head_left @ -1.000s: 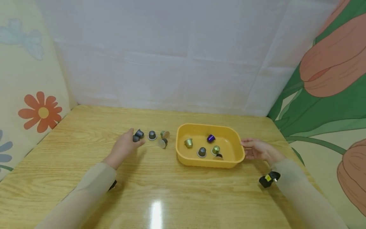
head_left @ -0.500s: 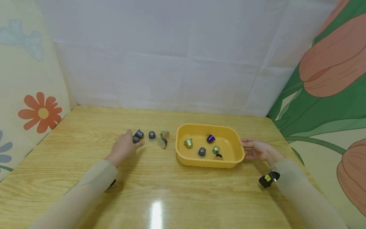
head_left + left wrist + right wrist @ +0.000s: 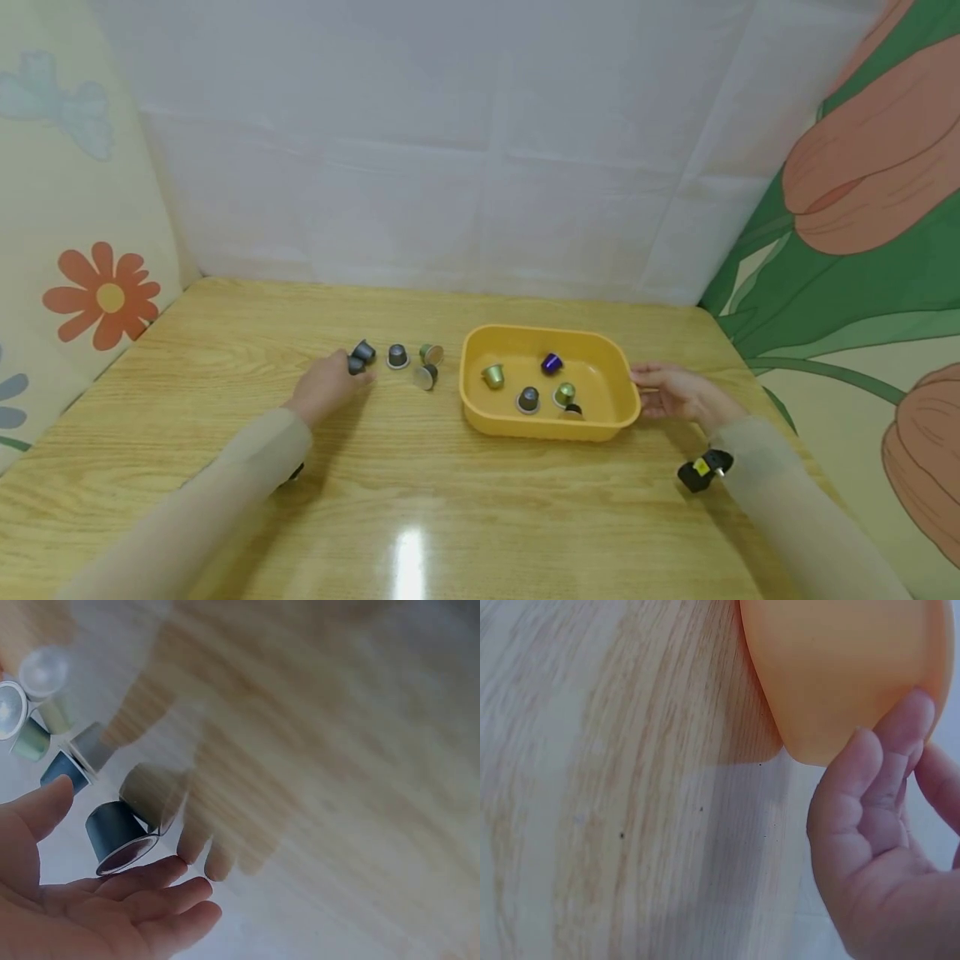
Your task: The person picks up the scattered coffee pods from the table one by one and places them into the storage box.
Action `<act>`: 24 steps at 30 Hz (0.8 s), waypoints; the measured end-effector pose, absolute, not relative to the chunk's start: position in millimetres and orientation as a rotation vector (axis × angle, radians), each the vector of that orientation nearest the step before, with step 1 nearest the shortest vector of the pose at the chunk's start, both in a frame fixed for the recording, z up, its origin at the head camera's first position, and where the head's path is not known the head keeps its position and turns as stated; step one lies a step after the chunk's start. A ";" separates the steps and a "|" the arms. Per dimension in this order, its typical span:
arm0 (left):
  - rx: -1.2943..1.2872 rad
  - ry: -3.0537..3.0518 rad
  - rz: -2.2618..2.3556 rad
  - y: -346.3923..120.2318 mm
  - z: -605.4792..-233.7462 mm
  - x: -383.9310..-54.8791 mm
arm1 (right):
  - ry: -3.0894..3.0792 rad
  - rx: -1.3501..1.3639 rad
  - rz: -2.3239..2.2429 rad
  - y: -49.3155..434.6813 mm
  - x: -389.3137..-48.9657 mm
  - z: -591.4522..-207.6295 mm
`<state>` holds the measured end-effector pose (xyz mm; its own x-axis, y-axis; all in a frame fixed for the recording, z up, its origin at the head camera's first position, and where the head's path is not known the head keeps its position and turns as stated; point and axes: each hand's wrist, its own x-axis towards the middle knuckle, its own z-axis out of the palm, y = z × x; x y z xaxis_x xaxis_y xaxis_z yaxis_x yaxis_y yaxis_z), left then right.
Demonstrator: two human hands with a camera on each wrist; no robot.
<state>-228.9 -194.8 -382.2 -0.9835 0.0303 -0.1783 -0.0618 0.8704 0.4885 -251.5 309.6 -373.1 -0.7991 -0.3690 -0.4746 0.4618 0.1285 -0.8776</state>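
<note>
My left hand (image 3: 324, 390) is low over the left of the table, close beside two dark coffee capsules (image 3: 364, 352). In the left wrist view the thumb stands apart and the nearly straight fingers lie right at the rim of a dark capsule (image 3: 112, 829); a second one leans against it. Just right of them are several more capsules, among them an upright dark capsule (image 3: 397, 355) and a green capsule (image 3: 431, 353) on its side. My right hand (image 3: 678, 393) rests its loosely bent fingers against the outer right end of a yellow tray (image 3: 480, 422).
Inside the tray lie several capsules, including a purple capsule (image 3: 551, 363), a pale green capsule (image 3: 493, 376) and a dark capsule (image 3: 528, 399). The wooden table (image 3: 480, 517) meets a white cloth (image 3: 450, 167) at the back. Floral panels flank both sides.
My left hand has shifted slightly, its raised finger dropping lower beside the dark capsules. The right hand and the tray keep their places.
</note>
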 end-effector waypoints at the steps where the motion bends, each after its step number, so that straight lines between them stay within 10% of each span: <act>1: -0.033 2.858 0.767 -194.9 -382.1 -229.2 | 1.793 0.089 -1.737 309.5 -251.6 -372.8; 24: -0.136 2.928 0.798 -202.2 -383.9 -235.0 | 1.791 0.102 -1.744 308.1 -250.3 -372.0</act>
<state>-235.0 -202.2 -383.9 -0.9906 -0.0588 -0.1235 -0.1133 0.8585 0.5001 -250.3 308.1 -372.0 -0.7992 -0.3638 -0.4784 0.4687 0.1210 -0.8750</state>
